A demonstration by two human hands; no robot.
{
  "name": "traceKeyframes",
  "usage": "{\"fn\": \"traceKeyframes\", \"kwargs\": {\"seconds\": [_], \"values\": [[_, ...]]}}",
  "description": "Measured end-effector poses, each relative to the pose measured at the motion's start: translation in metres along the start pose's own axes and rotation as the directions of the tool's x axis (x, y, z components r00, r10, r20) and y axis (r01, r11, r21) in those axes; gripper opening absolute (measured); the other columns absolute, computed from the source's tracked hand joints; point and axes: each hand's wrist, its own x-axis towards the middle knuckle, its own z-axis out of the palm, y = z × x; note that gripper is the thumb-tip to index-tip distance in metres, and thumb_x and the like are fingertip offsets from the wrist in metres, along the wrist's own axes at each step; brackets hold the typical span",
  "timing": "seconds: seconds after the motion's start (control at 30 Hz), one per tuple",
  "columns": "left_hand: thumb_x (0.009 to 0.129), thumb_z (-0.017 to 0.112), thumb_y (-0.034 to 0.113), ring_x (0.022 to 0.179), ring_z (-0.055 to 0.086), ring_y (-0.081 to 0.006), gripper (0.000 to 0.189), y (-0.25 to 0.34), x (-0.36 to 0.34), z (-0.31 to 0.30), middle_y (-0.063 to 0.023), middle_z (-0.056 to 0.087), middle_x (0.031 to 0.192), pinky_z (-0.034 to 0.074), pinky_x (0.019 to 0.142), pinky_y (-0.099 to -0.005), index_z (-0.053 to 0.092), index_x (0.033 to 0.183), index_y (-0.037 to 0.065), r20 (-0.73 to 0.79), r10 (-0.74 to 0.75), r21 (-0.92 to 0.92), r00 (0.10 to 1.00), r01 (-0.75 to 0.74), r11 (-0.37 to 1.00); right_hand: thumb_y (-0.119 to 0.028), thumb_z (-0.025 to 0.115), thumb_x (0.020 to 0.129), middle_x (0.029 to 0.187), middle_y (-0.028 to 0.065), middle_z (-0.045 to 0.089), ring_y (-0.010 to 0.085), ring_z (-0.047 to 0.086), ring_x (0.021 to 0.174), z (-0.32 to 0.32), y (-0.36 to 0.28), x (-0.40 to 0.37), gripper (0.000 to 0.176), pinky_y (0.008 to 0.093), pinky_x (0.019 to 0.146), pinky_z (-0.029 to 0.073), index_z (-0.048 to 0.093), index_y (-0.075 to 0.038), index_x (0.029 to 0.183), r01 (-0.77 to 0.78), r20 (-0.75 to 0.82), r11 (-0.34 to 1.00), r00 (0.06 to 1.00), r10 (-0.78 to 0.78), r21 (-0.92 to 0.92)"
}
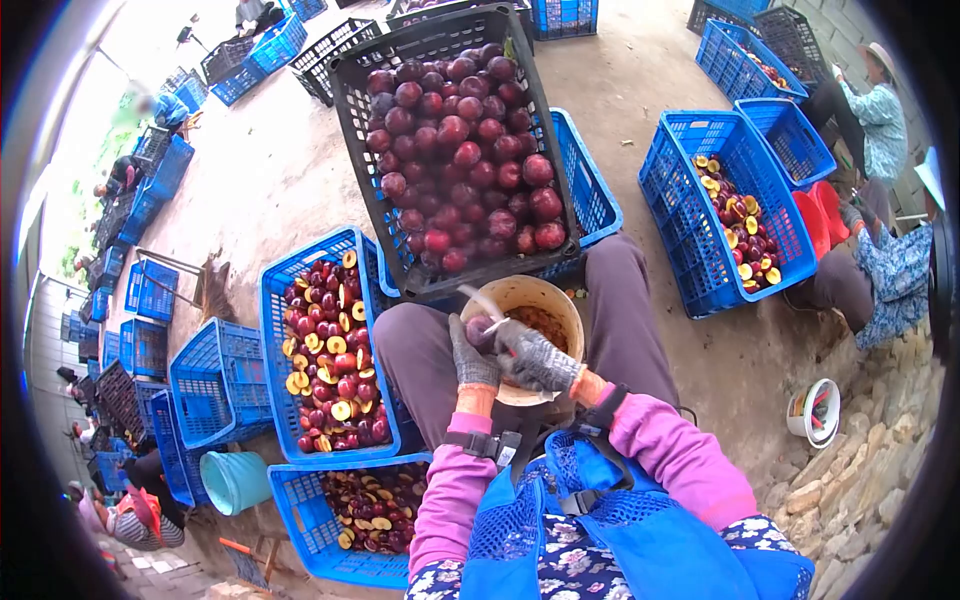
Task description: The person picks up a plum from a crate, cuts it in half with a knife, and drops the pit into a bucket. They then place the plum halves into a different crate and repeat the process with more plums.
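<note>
Both my hands wear grey gloves and meet over a tan bowl (551, 296) resting between my knees. My left hand (470, 356) grips a dark red plum (482, 329). My right hand (534, 357) is closed on a small curved tool (482, 301) whose pale blade rises over the plum. Inside the bowl lies a heap of brown pits (541, 324). Just beyond the bowl stands a black crate (352, 70) piled with whole plums.
A blue crate (272, 345) of halved plums sits at my left, another blue crate (300, 510) below it. At the right, a further blue crate (672, 200) of halves, with seated people (880, 110) beside it. Empty blue and black crates stand around, plus stones at lower right.
</note>
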Motion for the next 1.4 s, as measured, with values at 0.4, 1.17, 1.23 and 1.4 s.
{"fn": "traceKeyframes", "kwargs": {"seconds": [0.4, 1.17, 1.23, 1.4], "values": [[0.078, 0.053, 0.051, 0.071, 0.056, -0.0189, 0.045, -0.001, -0.020, 0.015, -0.0069, 0.059, 0.071, 0.046, 0.069, -0.0300, 0.059, 0.078, 0.007, 0.001, -0.067, -0.006, 0.998, 0.067, 0.998, -0.019, 0.037, 0.088, 0.082, 0.0194, 0.052, 0.0321, 0.056, 0.054, 0.019, 0.011, -0.012, 0.023, 0.0423, 0.042, 0.044, 0.048, -0.006, 0.102, -0.103, -0.190, 0.871, 0.982, 0.012, -0.480], [0.086, 0.051, 0.025, 0.071, 0.054, -0.0091, 0.021, -0.022, 0.022, -0.027, -0.0006, 0.057, 0.083, 0.044, 0.062, -0.0219, 0.055, 0.094, 0.006, -0.087, 0.220, 0.245, 0.971, -0.194, 0.950, -0.031, 0.036, 0.089, 0.058, 0.0221, 0.055, 0.0370, 0.056, 0.052, 0.035, 0.022, 0.001, 0.030, 0.0481, 0.048, 0.043, 0.041, -0.003, 0.097, -0.368, -0.267, 0.864, 0.920, 0.285, -0.344], [0.086, 0.051, 0.024, 0.074, 0.054, -0.0093, 0.021, -0.021, 0.023, -0.029, -0.0018, 0.057, 0.085, 0.044, 0.064, -0.0218, 0.055, 0.095, 0.005, -0.075, 0.210, 0.261, 0.975, -0.184, 0.948, -0.032, 0.040, 0.087, 0.056, 0.0222, 0.054, 0.0369, 0.055, 0.050, 0.037, 0.027, 0.001, 0.033, 0.0466, 0.044, 0.042, 0.043, 0.000, 0.097, -0.368, -0.270, 0.872, 0.919, 0.288, -0.322], [0.087, 0.048, 0.021, 0.075, 0.054, -0.0101, 0.020, -0.020, 0.027, -0.033, -0.0038, 0.058, 0.087, 0.044, 0.066, -0.0214, 0.055, 0.094, 0.003, -0.051, 0.192, 0.214, 0.980, -0.177, 0.961, -0.031, 0.041, 0.087, 0.058, 0.0234, 0.054, 0.0373, 0.055, 0.051, 0.034, 0.015, 0.003, 0.031, 0.0462, 0.045, 0.043, 0.042, -0.001, 0.097, -0.367, -0.291, 0.889, 0.912, 0.288, -0.272]]}}
